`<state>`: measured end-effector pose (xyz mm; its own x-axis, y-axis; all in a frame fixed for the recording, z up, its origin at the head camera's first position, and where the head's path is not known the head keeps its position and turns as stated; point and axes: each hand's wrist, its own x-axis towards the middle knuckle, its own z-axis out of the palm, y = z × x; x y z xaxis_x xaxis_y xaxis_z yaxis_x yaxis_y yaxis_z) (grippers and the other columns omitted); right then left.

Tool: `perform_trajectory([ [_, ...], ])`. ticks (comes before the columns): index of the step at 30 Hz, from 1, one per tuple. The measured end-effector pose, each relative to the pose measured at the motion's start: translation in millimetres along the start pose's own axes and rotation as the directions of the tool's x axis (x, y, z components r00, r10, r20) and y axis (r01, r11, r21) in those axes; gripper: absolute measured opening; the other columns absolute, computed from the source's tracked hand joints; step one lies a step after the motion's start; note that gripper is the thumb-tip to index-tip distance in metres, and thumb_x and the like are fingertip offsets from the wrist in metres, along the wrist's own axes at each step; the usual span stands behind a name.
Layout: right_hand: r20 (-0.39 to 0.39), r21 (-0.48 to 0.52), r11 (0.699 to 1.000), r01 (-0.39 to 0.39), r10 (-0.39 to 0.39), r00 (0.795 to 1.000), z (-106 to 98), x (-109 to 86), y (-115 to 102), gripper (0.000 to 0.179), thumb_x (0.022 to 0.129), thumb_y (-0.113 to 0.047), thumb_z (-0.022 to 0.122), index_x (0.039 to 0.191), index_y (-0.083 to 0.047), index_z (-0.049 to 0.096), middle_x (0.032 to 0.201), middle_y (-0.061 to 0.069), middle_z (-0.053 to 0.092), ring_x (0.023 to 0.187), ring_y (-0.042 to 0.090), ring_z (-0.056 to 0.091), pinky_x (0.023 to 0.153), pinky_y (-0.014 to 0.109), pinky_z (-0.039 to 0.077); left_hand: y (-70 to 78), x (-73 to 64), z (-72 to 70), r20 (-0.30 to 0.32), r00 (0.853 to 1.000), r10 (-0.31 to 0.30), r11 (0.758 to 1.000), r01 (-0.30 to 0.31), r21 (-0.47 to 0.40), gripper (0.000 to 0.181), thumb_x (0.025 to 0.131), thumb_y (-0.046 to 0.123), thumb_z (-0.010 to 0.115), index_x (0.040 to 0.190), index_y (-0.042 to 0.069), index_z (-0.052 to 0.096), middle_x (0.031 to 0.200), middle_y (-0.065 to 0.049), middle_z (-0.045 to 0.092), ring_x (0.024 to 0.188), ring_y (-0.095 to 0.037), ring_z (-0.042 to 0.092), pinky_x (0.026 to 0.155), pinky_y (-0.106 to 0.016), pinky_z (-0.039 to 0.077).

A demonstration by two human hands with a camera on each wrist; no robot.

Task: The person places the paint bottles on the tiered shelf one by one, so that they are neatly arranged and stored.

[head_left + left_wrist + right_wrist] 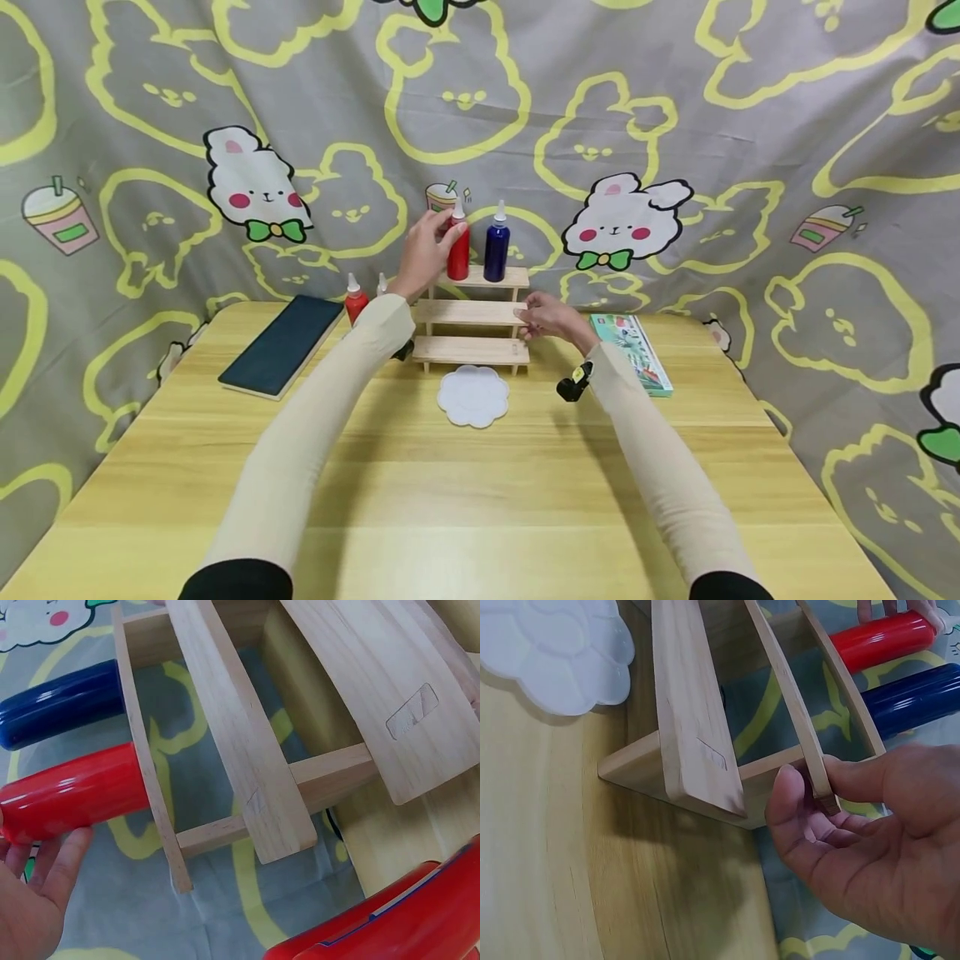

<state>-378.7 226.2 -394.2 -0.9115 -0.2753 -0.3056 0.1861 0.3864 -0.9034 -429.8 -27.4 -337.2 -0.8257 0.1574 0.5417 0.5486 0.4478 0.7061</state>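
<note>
A three-tier wooden stand (pixel 471 313) stands near the back of the table. On its top tier are a red squeeze bottle (pixel 458 257) and a dark blue squeeze bottle (pixel 496 254), both upright with white nozzles. My left hand (pixel 422 257) holds the red bottle near its upper part, with fingers and thumb around it. At the stand's other end my right hand (pixel 885 817) pinches the right end of the middle shelf (pixel 799 716) between thumb and fingers. In front of the stand lies a white flower-shaped palette (pixel 472 396).
Left of the stand, another red bottle (pixel 356 302) stands beside a second nozzle (pixel 382 283), partly hidden by my left arm. A dark flat board (pixel 281 348) lies farther left. On the right is a colourful box (pixel 636 352). A patterned curtain (pixel 480 108) hangs behind the table.
</note>
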Motion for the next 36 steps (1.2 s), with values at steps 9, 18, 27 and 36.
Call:
perform_trajectory([
  [9,-0.030,-0.031,0.999,0.013,-0.014,0.999,-0.9,-3.7,-6.1,0.038,0.111,-0.010,0.049,0.138,0.011,0.032,0.100,0.014,0.052,0.075,0.016,0.063,0.086,0.037,0.061,7.6,3.9,2.3,-0.034,0.998,-0.045,0.999,0.045,-0.016,0.037,0.106,0.030,0.065,0.130,0.002,0.069,0.120,-0.014,0.067,0.112,-0.027,0.066,0.101,-0.039,0.054],
  [18,-0.023,-0.014,1.000,-0.014,0.014,1.000,2.8,1.3,-5.7,0.045,0.111,-0.011,0.049,0.144,0.012,0.027,0.103,0.014,0.052,0.073,0.014,0.063,0.072,0.025,0.060,18.0,0.7,-2.7,-0.026,0.989,-0.144,0.989,0.145,0.016,0.034,0.106,0.029,0.065,0.129,0.005,0.070,0.118,-0.015,0.069,0.108,-0.027,0.064,0.098,-0.041,0.053],
  [27,-0.014,-0.015,1.000,0.000,0.000,1.000,-0.8,0.8,-4.5,0.036,0.111,-0.010,0.049,0.135,0.010,0.032,0.094,0.014,0.056,0.070,0.013,0.063,0.078,0.032,0.062,23.3,-3.2,-5.9,-0.086,0.995,-0.052,0.996,0.057,0.063,0.034,0.106,0.026,0.065,0.133,0.006,0.066,0.127,-0.014,0.064,0.121,-0.028,0.058,0.108,-0.038,0.046],
  [36,-0.017,-0.013,1.000,0.018,-0.018,1.000,0.9,-2.4,-1.2,0.041,0.111,-0.010,0.049,0.140,0.013,0.032,0.099,0.014,0.052,0.074,0.016,0.063,0.086,0.035,0.061,15.8,-23.3,-27.7,0.018,1.000,0.026,0.969,-0.030,0.246,0.032,0.108,0.020,0.061,0.135,0.004,0.064,0.133,-0.014,0.062,0.127,-0.030,0.058,0.110,-0.044,0.047],
])
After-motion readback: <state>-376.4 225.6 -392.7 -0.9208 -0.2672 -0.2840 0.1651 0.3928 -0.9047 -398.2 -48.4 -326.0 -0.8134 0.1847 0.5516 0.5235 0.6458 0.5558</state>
